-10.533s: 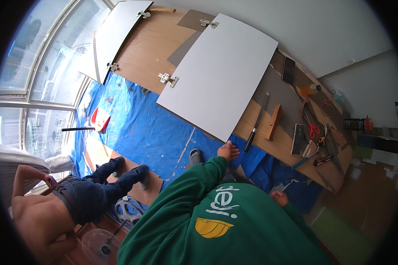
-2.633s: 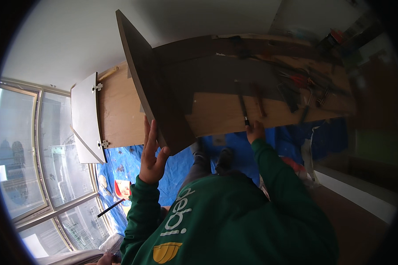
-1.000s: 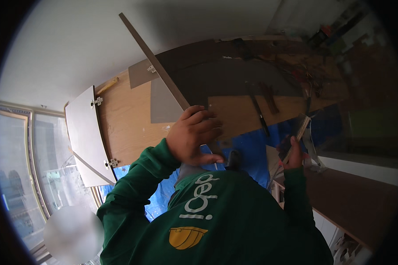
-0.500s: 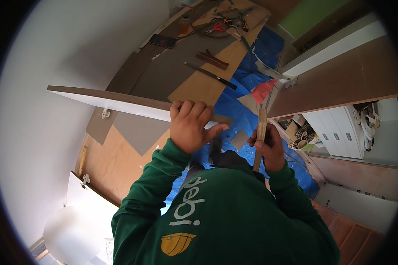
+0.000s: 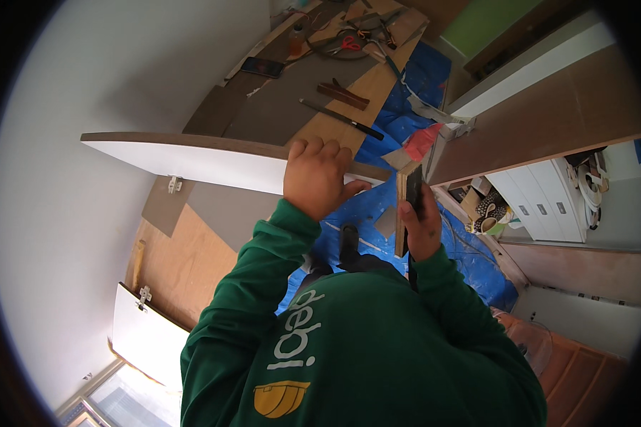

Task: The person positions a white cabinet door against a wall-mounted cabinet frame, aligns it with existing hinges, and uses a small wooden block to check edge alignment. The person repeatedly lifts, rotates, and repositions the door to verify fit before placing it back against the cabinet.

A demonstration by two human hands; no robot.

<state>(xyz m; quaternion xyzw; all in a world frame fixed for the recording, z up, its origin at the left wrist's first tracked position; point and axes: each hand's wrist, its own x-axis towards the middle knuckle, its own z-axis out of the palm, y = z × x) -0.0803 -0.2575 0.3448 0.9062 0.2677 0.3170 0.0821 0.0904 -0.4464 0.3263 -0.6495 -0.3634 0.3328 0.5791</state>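
My left hand (image 5: 316, 176) is wrapped over the upper edge of a long cabinet door panel (image 5: 214, 162), white on its face and brown along the edge. A metal hinge (image 5: 174, 184) shows beneath the panel, towards its left end. Close to the panel's right end, my right hand (image 5: 425, 226) grips a flat wooden block (image 5: 402, 213) with a dark face, thumb on the wood side and fingers behind. The block stands nearly upright and looks apart from the panel. Its dark face is turned to the right.
Beyond the panel, a wooden worktop (image 5: 335, 134) carries a black-handled file or knife (image 5: 342, 119), a brown strip (image 5: 343, 95), red scissors (image 5: 349, 44) and a phone (image 5: 262, 67). Blue sheeting (image 5: 420, 75) covers the floor. A brown board (image 5: 541, 117) and white drawers (image 5: 538, 206) stand at right.
My right hand has turned the block, so its dark face now shows, and brought it slightly left. My left hand and the panel's right end have shifted a little to the right.
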